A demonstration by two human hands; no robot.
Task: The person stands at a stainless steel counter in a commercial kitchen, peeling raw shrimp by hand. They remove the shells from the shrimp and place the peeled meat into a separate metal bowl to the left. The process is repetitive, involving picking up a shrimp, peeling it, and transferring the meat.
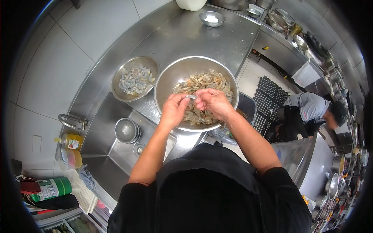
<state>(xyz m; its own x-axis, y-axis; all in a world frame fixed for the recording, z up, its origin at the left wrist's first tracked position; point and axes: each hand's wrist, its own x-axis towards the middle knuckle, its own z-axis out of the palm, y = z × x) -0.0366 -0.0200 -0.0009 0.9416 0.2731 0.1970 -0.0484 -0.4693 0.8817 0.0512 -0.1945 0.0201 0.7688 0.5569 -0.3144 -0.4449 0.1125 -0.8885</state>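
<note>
Both of my hands are over a large stainless steel bowl [166,84] that holds a heap of shrimp and shrimp shells [204,78]. Between them is one small, greyish shrimp [191,97]. The fingertips of my left hand [174,109] pinch its left end. My right hand [214,102] grips the other end, fingers curled inward. To the left of the large bowl stands a smaller metal bowl [116,88] with a pile of peeled grey shrimp [136,80] in it.
A sink [102,137] at the left holds stacked metal bowls [126,130] beneath a faucet [72,123]. A small bowl with something white [211,24] stands at the back of the steel counter [186,38]. Another person [309,110] bends over at the right, beside a black rubber mat [268,99].
</note>
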